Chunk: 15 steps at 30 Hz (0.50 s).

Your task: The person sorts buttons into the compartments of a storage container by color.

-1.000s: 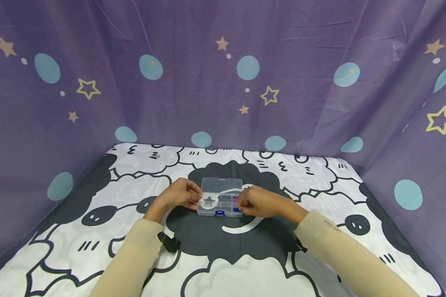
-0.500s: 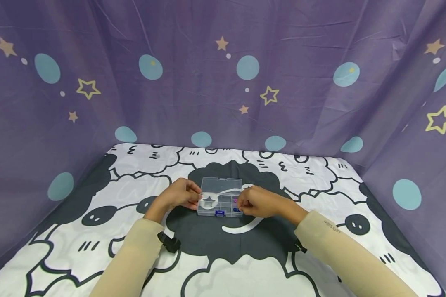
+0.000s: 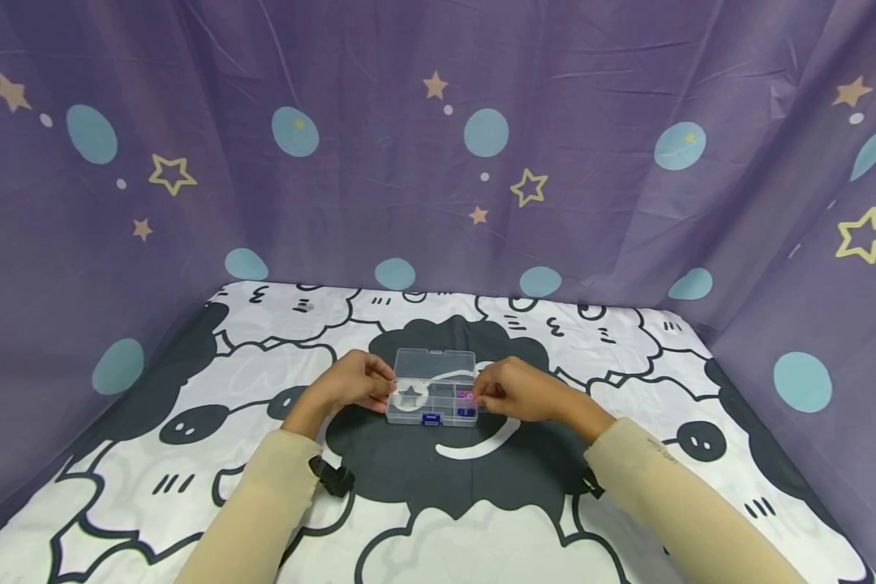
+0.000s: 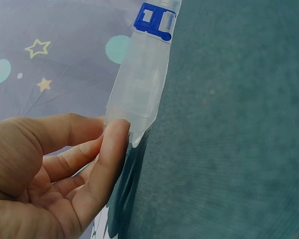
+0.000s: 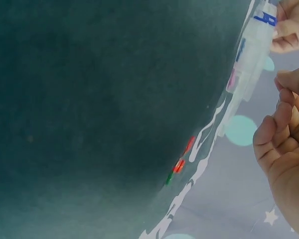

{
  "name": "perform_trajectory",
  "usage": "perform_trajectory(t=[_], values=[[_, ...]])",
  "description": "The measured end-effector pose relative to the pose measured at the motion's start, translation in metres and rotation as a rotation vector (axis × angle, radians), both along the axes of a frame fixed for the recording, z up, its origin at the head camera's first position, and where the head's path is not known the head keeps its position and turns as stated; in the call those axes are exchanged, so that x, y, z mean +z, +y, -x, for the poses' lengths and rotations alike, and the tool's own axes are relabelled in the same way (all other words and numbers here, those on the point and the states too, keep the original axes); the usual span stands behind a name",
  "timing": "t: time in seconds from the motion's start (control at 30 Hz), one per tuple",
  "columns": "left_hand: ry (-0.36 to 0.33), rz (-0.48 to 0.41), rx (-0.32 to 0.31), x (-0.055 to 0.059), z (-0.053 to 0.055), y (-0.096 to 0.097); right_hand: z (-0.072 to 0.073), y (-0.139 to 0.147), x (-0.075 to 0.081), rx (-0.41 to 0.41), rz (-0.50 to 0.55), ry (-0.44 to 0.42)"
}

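Observation:
A clear plastic compartment box (image 3: 441, 403) with a blue latch (image 3: 431, 419) lies on the dark patch of the cloth, its lid (image 3: 435, 364) tilted back. My left hand (image 3: 356, 381) pinches the box's left end between thumb and fingers, as the left wrist view shows closely. At the right end, my right hand (image 3: 518, 391) has bent fingers, with the fingertips over a compartment of small pink pieces (image 3: 463, 395). In front of these lie small blue pieces (image 3: 465, 412). Whether the right fingertips hold anything is too small to tell.
Small red pieces (image 5: 189, 144) and a green piece (image 5: 169, 178) lie on the cloth beyond the box in the right wrist view. A purple curtain (image 3: 380, 219) hangs behind and at both sides of the sheep-print cloth (image 3: 277, 377).
My right hand has lifted slightly and its fingertips have shifted off the blue pieces, which now show, as do more of the pink ones. My left hand and the box have stayed in place.

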<state>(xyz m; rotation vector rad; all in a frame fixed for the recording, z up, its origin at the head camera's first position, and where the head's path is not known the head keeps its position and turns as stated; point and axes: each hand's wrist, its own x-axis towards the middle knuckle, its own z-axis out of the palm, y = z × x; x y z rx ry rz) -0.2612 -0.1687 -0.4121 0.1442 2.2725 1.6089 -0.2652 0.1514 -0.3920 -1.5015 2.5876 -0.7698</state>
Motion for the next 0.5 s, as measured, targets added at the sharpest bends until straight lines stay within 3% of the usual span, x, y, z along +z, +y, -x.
perform_trajectory(t=[0.23, 0.5], values=[[0.008, -0.013, -0.021, 0.001, 0.000, 0.000, 0.008, 0.016, -0.006, -0.058, 0.063, 0.021], [-0.008, -0.005, -0.010, 0.002, 0.000, -0.001, 0.014, 0.036, -0.009, -0.166, 0.103, -0.080]])
